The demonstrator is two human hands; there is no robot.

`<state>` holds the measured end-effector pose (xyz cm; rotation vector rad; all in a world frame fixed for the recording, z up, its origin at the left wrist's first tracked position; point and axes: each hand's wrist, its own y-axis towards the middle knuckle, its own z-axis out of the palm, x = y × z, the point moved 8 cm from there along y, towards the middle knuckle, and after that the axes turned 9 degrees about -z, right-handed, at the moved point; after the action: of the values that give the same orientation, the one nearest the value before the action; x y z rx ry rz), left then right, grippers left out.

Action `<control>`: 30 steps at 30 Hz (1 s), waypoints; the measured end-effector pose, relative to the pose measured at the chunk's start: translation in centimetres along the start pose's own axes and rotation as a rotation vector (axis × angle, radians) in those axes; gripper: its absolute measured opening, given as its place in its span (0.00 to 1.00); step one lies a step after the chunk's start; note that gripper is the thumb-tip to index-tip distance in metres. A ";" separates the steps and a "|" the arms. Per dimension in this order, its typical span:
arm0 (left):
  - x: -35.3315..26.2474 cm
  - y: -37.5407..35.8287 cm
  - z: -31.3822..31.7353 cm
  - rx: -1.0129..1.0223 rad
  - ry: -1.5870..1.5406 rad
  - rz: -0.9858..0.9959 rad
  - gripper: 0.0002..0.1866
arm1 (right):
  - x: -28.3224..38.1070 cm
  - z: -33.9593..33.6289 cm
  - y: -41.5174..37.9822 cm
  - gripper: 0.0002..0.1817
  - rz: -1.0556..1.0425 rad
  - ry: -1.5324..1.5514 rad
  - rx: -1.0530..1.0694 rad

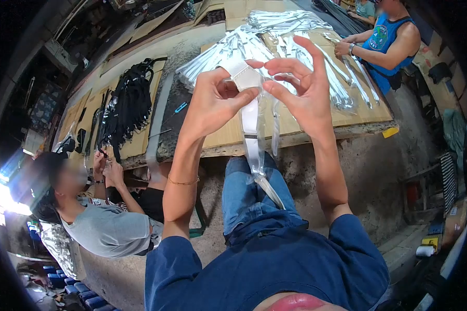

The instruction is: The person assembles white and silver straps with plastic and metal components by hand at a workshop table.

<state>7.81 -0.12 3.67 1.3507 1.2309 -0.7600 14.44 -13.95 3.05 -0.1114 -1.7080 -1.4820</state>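
Note:
A white strap [250, 116] with a wide, stitched, pointed end hangs in front of me, with clear plastic along its lower part. My left hand [218, 98] is closed on the wide end, its thumb lying across the front. My right hand [303, 85] is at the other side of that end, its thumb tip at the strap's edge. The fingers of this hand are spread, the index raised. Lower down, the strap has a dark band and reaches my lap, over my jeans [236, 192].
A heap of white straps [233, 49] in plastic covers the cardboard-topped table [218, 147] ahead. Black straps [129, 103] lie to the left, near a small blue tool [180, 108]. One person in grey [109, 228] sits at left; another in a blue top [386, 44] stands at far right.

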 end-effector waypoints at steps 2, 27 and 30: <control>0.6 0.3 -0.1 0.018 0.044 0.001 0.15 | -0.7 0.3 0.2 0.44 0.050 0.037 0.039; 0.7 1.4 -0.7 0.242 0.157 -0.093 0.14 | -1.7 1.1 1.9 0.53 0.236 0.021 0.279; 0.1 1.7 -0.2 0.296 -0.005 -0.018 0.16 | -1.4 1.3 2.0 0.54 0.223 0.036 0.292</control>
<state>9.41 0.29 4.14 1.5767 1.1597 -0.9865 15.78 -11.65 3.82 -0.1147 -1.7999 -1.0561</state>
